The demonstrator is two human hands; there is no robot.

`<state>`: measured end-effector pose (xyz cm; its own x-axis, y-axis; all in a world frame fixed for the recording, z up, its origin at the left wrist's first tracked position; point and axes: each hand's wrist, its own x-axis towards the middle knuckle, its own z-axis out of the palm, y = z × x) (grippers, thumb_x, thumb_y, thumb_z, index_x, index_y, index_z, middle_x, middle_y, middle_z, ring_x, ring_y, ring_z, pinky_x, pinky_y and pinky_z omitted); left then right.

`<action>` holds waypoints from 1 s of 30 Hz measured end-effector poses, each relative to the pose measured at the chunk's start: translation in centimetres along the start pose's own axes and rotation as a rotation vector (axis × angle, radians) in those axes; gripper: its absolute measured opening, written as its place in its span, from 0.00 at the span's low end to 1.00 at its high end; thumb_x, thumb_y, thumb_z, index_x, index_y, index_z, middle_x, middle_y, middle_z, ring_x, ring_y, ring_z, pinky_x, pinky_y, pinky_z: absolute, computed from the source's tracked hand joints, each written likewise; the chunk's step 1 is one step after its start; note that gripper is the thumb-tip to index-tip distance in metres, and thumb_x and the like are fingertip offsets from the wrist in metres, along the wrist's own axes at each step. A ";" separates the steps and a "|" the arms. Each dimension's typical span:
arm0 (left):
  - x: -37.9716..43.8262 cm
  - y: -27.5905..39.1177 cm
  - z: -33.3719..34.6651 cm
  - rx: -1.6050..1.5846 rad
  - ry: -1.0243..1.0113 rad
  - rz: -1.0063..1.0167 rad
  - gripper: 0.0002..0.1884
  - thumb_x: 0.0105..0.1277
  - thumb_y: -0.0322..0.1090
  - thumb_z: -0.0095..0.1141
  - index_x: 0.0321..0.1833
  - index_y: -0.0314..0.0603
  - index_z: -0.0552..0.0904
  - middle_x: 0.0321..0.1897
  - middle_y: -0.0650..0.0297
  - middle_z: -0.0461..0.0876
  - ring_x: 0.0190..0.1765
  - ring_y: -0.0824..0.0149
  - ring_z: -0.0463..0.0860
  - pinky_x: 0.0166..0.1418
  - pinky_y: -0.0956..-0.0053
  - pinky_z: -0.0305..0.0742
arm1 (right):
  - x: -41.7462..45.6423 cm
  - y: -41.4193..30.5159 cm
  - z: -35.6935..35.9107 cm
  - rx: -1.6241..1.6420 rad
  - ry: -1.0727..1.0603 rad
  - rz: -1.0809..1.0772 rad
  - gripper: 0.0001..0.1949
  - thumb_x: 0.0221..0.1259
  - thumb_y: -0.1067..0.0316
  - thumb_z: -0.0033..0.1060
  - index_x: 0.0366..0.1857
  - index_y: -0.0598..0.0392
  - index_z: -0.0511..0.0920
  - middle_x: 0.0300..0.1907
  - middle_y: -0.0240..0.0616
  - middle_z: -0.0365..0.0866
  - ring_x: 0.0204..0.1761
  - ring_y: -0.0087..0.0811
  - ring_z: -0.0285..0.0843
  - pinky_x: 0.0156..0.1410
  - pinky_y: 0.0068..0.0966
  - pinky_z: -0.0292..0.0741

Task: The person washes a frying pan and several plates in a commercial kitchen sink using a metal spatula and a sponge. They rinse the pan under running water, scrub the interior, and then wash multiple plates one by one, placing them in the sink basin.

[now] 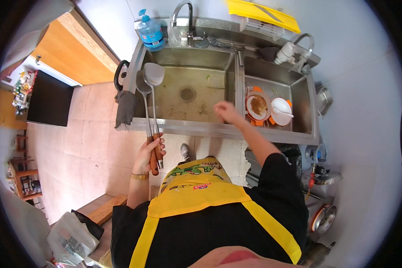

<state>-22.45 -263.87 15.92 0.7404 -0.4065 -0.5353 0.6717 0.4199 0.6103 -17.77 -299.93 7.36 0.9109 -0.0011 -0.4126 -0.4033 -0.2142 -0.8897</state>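
Note:
My left hand (146, 156) grips the wooden handles of two metal wok spatulas together. The nearer spatula head (153, 74) overlaps the darker spatula head (142, 82), and both lie over the left rim of the large sink basin (174, 87). My right hand (225, 112) hangs above that basin's front right corner. Its fingers look curled, but blur hides whether anything is in them. Shallow cloudy water covers the basin floor around a round drain (187, 94), and a pale greenish rectangular piece (215, 81) lies at the back right.
In the right basin (301, 100) sit a bowl with brown food residue (258, 105) and a white bowl (280, 115) holding a white spoon. A blue pump bottle (150, 33) stands behind left, beside a tap (189, 25). A grey cloth (125, 107) drapes over the left rim.

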 end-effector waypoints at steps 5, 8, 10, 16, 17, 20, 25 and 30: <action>5.5 3.2 0.6 -0.002 0.104 -0.097 0.19 0.68 0.31 0.51 0.60 0.34 0.67 0.45 0.61 0.76 0.37 0.71 0.73 0.38 0.76 0.75 | 16.7 -4.9 -6.7 -0.540 0.397 -0.243 0.11 0.60 0.61 0.48 0.38 0.52 0.80 0.39 0.43 0.82 0.44 0.48 0.78 0.47 0.39 0.73; 7.7 3.1 1.1 -0.002 0.148 -0.114 0.21 0.67 0.30 0.53 0.62 0.36 0.67 0.45 0.61 0.75 0.38 0.72 0.73 0.39 0.77 0.74 | 22.3 -5.5 -6.2 -0.752 0.127 -0.138 0.12 0.60 0.67 0.49 0.44 0.50 0.81 0.43 0.46 0.82 0.47 0.43 0.79 0.49 0.34 0.74; 8.7 3.0 1.6 -0.002 0.196 -0.124 0.22 0.66 0.29 0.53 0.63 0.37 0.67 0.45 0.61 0.75 0.38 0.72 0.73 0.39 0.78 0.73 | 26.2 0.0 -2.6 -0.692 -0.076 -0.118 0.13 0.58 0.72 0.48 0.45 0.51 0.81 0.47 0.44 0.82 0.49 0.43 0.79 0.53 0.34 0.74; 9.6 4.2 2.4 0.043 0.313 -0.169 0.20 0.67 0.29 0.52 0.61 0.37 0.67 0.44 0.62 0.76 0.37 0.74 0.74 0.38 0.78 0.75 | 28.6 5.3 9.1 -0.887 -0.319 -0.019 0.14 0.56 0.71 0.50 0.47 0.54 0.79 0.52 0.44 0.78 0.55 0.44 0.74 0.58 0.39 0.72; 9.7 4.1 2.2 0.037 0.322 -0.181 0.20 0.67 0.29 0.52 0.61 0.37 0.68 0.43 0.62 0.76 0.37 0.74 0.74 0.38 0.78 0.75 | 29.2 6.2 10.0 -0.973 -0.344 -0.035 0.14 0.56 0.71 0.50 0.47 0.55 0.79 0.52 0.45 0.78 0.56 0.44 0.74 0.59 0.39 0.72; 10.6 4.7 1.8 -0.001 0.336 -0.198 0.19 0.67 0.29 0.53 0.60 0.35 0.68 0.42 0.63 0.76 0.38 0.73 0.74 0.39 0.78 0.74 | 30.9 9.1 12.5 -1.153 -0.344 -0.137 0.14 0.59 0.72 0.46 0.46 0.55 0.79 0.54 0.45 0.76 0.55 0.45 0.74 0.56 0.40 0.73; 11.3 5.5 1.4 0.005 0.348 -0.237 0.19 0.67 0.28 0.52 0.59 0.35 0.68 0.42 0.62 0.75 0.38 0.72 0.74 0.39 0.77 0.74 | 31.6 13.2 14.2 -1.356 -0.333 -0.279 0.15 0.60 0.70 0.47 0.51 0.51 0.76 0.54 0.42 0.75 0.54 0.44 0.74 0.55 0.41 0.73; 11.4 6.4 0.8 -0.027 0.340 -0.270 0.18 0.67 0.28 0.51 0.59 0.35 0.67 0.42 0.62 0.75 0.38 0.72 0.74 0.40 0.77 0.73 | 32.2 12.2 13.0 -1.122 -0.523 -0.075 0.18 0.62 0.69 0.47 0.57 0.54 0.71 0.56 0.45 0.74 0.56 0.44 0.73 0.59 0.43 0.70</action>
<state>-9.75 -266.43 14.17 0.5008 -0.2157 -0.8383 0.8392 0.3581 0.4092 5.50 -289.85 -19.33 0.6800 0.3821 -0.6258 0.1810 -0.9145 -0.3617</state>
